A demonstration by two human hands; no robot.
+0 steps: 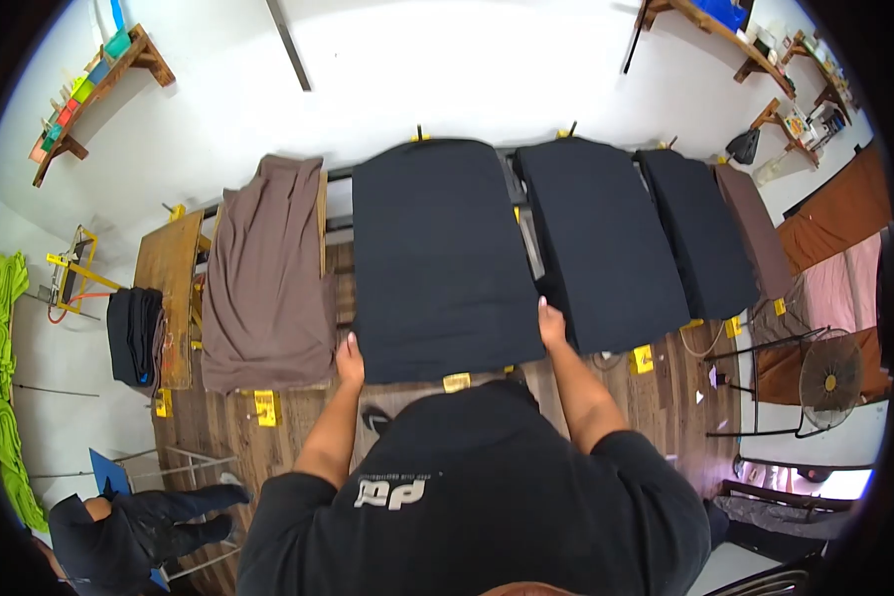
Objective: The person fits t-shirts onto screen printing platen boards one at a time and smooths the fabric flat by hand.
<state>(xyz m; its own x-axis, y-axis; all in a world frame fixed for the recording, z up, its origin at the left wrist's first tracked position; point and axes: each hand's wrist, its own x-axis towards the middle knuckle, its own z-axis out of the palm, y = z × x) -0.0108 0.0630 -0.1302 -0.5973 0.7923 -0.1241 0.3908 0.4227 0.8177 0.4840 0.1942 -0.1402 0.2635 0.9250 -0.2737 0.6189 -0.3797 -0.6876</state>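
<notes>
A black cloth (437,253) lies spread over the middle board in front of me. My left hand (350,360) is at its lower left edge, fingers closed on the cloth, thumb up. At the lower right edge my right hand (552,324) grips the same cloth, thumb up. The cloth looks mostly smooth, with faint creases near the lower edge. Left of it a brown cloth (268,278) lies wrinkled on its board. To the right, a second black cloth (606,243) covers the neighbouring board.
Further right are another black cloth (700,233) and a brown one (755,233). A bare wooden board (166,298) and folded dark garments (134,336) stand left. A fan (830,381) is at right. Another person (119,541) is at lower left.
</notes>
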